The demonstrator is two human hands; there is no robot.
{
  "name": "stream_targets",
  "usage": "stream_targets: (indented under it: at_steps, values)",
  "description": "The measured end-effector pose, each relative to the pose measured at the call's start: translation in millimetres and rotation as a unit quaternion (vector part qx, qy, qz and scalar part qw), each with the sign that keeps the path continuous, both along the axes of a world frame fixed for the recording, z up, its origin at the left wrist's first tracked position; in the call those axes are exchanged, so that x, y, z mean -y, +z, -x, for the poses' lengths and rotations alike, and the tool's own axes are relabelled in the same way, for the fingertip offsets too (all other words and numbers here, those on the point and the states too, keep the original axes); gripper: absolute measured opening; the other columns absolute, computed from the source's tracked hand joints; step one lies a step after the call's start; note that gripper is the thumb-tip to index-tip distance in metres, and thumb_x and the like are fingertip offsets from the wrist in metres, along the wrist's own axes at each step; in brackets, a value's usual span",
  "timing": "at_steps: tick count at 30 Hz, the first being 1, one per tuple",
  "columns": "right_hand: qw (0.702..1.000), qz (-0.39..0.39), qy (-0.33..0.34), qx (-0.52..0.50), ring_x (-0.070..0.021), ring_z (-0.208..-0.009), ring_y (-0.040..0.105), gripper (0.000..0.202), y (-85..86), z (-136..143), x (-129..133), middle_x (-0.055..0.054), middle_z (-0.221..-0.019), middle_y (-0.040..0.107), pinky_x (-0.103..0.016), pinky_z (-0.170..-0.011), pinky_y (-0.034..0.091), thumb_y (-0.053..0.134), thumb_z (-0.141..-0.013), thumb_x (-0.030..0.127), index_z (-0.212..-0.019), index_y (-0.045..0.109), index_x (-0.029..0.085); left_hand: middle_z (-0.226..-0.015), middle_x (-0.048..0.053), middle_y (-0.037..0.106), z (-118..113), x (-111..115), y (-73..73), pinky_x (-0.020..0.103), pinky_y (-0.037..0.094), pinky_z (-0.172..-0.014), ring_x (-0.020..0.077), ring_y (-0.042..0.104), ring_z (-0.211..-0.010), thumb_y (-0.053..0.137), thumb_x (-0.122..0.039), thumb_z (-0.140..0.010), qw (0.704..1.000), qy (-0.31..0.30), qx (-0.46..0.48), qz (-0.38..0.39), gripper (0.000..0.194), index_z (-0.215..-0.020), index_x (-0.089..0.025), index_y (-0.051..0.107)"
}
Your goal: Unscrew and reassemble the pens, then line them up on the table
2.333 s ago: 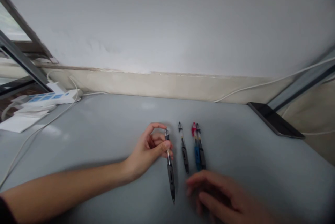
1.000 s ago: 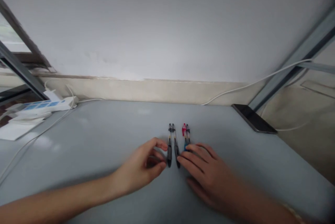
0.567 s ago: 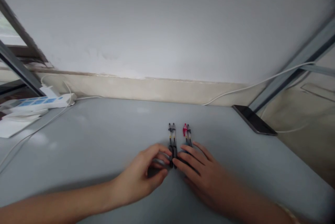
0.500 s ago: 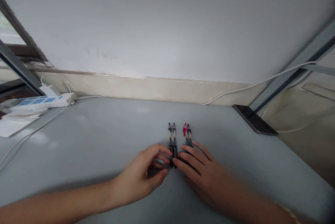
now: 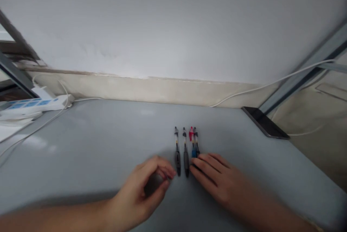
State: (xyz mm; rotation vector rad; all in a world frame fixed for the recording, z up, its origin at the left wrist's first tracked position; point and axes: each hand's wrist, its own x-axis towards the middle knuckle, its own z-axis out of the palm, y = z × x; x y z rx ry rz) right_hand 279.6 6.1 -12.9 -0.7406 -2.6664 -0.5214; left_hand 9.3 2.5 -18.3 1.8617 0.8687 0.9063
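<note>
Left hand [image 5: 134, 197], half-curled and seemingly empty, is nearer the left pen [image 5: 177, 158] — just right of its fingertips, long axis pointing away; right hand [image 5: 223, 181], fingers extended, partly covers the blue pen [image 5: 194, 152].

I list, from my remote seat: one table [image 5: 108, 134], grey, smooth, satin, with soft glare patches. Two black-grip pens [image 5: 177, 158], clear glossy plastic barrels, dark grips duller and rubber-like. One red-and-blue pen [image 5: 194, 151], clear plastic barrel, red plastic clip. One further dark pen [image 5: 196, 140], clear plastic upper barrel. One power strip [image 5: 51, 104], white plastic, smooth, blue panels. White cables [image 5: 249, 90], smooth, plastic-sheathed. One dark device [image 5: 267, 123], flat glossy face. Grey frame [image 5: 287, 84], metal-looking, smooth. One wall [image 5: 173, 26], matt, with scuffs; its cream lower band [image 5: 121, 88], matt, rough along the upper edge.
</note>
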Motion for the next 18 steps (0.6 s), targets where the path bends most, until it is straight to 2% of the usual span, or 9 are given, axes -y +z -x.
stream_targets:
  at_steps: [8,18]
  values:
    - [0.999,0.000,0.031,-0.029,-0.0287,-0.094,0.073,0.038,1.1,6,1,-0.012,-0.101,0.084,-0.049,-0.093,0.055,0.041,-0.104,0.004,-0.103,0.078,0.011,-0.099,0.003,0.072,2,1,-1.2,0.027,0.053,-0.084,0.0174,0.067,-0.093,0.056,-0.011,-0.097,1.000,0.001,-0.015,-0.023,0.020,-0.109,-0.025,0.063]
    - [0.997,0.023,0.056,-0.038,-0.0260,-0.088,0.073,0.049,10.1,8,7,-0.010,-0.101,0.085,-0.046,-0.091,0.057,0.031,-0.109,0.008,-0.097,0.078,0.015,-0.095,0.003,0.070,0,-1,-0.2,0.026,0.053,-0.081,0.0162,0.065,-0.088,0.055,-0.012,-0.097,1.000,-0.009,-0.009,-0.014,0.018,-0.107,-0.024,0.063]
